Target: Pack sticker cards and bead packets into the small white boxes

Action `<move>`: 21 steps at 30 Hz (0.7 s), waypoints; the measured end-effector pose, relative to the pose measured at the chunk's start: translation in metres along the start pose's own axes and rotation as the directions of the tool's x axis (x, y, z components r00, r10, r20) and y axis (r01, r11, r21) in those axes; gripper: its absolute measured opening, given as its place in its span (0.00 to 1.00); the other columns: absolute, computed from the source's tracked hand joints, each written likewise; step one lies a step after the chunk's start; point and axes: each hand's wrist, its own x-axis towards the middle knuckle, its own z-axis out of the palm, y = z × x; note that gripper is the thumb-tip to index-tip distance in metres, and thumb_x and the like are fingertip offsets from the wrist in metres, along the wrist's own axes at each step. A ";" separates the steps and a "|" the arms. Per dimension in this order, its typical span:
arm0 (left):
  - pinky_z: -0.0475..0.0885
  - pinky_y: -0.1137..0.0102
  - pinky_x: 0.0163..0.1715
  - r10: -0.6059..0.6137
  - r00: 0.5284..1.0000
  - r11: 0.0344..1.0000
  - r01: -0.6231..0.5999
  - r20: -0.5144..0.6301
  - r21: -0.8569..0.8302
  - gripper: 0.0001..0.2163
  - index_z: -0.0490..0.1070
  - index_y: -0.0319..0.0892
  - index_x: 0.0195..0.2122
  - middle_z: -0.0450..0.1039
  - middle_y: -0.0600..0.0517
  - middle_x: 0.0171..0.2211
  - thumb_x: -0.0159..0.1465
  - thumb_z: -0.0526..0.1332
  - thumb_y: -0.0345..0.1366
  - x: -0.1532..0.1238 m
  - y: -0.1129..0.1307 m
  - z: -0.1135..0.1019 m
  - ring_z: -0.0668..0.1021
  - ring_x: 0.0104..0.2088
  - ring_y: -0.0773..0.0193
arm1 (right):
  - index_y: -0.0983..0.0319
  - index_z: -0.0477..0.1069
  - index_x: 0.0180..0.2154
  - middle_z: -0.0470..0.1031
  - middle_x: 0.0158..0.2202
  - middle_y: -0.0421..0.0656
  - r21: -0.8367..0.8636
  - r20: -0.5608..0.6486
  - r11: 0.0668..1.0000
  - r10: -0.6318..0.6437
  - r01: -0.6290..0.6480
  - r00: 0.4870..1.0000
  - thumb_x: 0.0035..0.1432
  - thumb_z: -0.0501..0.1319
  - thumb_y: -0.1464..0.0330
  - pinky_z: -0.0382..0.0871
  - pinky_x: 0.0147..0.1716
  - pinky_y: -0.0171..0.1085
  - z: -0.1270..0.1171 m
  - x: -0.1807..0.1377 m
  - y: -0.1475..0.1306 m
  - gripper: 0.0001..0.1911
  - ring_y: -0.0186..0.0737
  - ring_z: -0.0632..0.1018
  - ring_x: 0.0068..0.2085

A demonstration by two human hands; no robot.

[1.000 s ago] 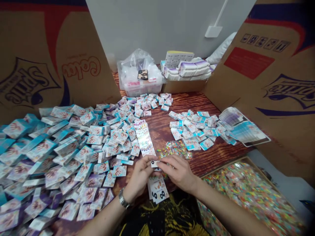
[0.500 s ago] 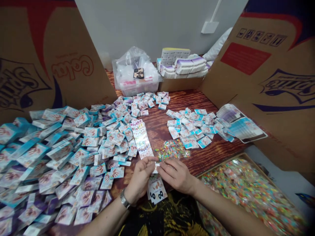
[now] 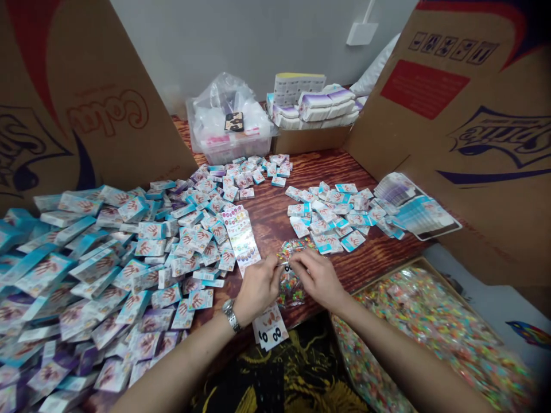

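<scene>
My left hand and my right hand meet over the wooden table, both pinching the top of a small clear packet of colourful bits that hangs between them. A wristwatch sits on my left wrist. Below the hands lies a small stack of white cards with black ovals. A long strip of printed stickers lies just left of the hands.
A large heap of small teal and purple boxes covers the left. A smaller heap and fanned flat boxes lie right. A tray of colourful packets sits lower right. Cardboard walls flank both sides; a plastic tub stands behind.
Both hands moved forward from the white cards and took hold of a clear packet of colourful bits, lifting it. The view tilted down slightly.
</scene>
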 end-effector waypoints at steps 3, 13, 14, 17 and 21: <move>0.56 0.73 0.26 0.057 0.997 0.998 -0.058 0.052 0.015 0.08 0.70 0.44 0.30 0.65 0.55 0.21 0.64 0.54 0.37 0.016 0.000 0.001 0.67 0.22 0.65 | 0.61 0.68 0.37 0.72 0.34 0.42 0.069 0.031 0.996 0.054 -0.056 0.998 0.63 0.54 0.68 0.65 0.37 0.35 -0.013 0.004 0.007 0.06 0.38 0.73 0.38; 0.68 0.63 0.38 0.014 0.946 0.880 -0.166 0.323 0.446 0.07 0.72 0.36 0.32 0.73 0.41 0.33 0.60 0.59 0.36 0.045 -0.021 0.024 0.74 0.40 0.51 | 0.60 0.69 0.45 0.75 0.37 0.41 0.080 -0.001 0.933 0.353 -0.352 0.936 0.60 0.56 0.63 0.66 0.33 0.35 -0.026 -0.016 0.060 0.13 0.38 0.74 0.32; 0.68 0.61 0.38 -0.001 0.941 0.864 -0.170 0.339 0.473 0.06 0.72 0.35 0.31 0.72 0.39 0.34 0.58 0.60 0.34 0.045 -0.022 0.032 0.73 0.42 0.49 | 0.59 0.70 0.45 0.76 0.38 0.42 0.077 -0.005 0.931 0.358 -0.357 0.934 0.60 0.56 0.64 0.67 0.35 0.36 -0.025 -0.017 0.062 0.13 0.39 0.75 0.33; 0.69 0.57 0.39 -0.033 0.930 0.832 -0.177 0.365 0.526 0.05 0.72 0.33 0.31 0.72 0.35 0.37 0.58 0.57 0.27 0.045 -0.023 0.047 0.72 0.44 0.47 | 0.59 0.70 0.45 0.76 0.41 0.43 0.103 -0.016 0.934 0.345 -0.342 0.939 0.60 0.56 0.64 0.67 0.40 0.38 -0.023 -0.018 0.061 0.12 0.41 0.75 0.40; 0.69 0.58 0.40 -0.040 0.929 0.834 -0.172 0.367 0.525 0.10 0.72 0.36 0.37 0.72 0.38 0.39 0.60 0.52 0.24 0.046 -0.019 0.041 0.71 0.45 0.49 | 0.59 0.71 0.42 0.75 0.39 0.43 0.187 0.014 0.924 0.337 -0.334 0.941 0.60 0.55 0.63 0.68 0.39 0.37 -0.024 -0.019 0.059 0.11 0.41 0.75 0.40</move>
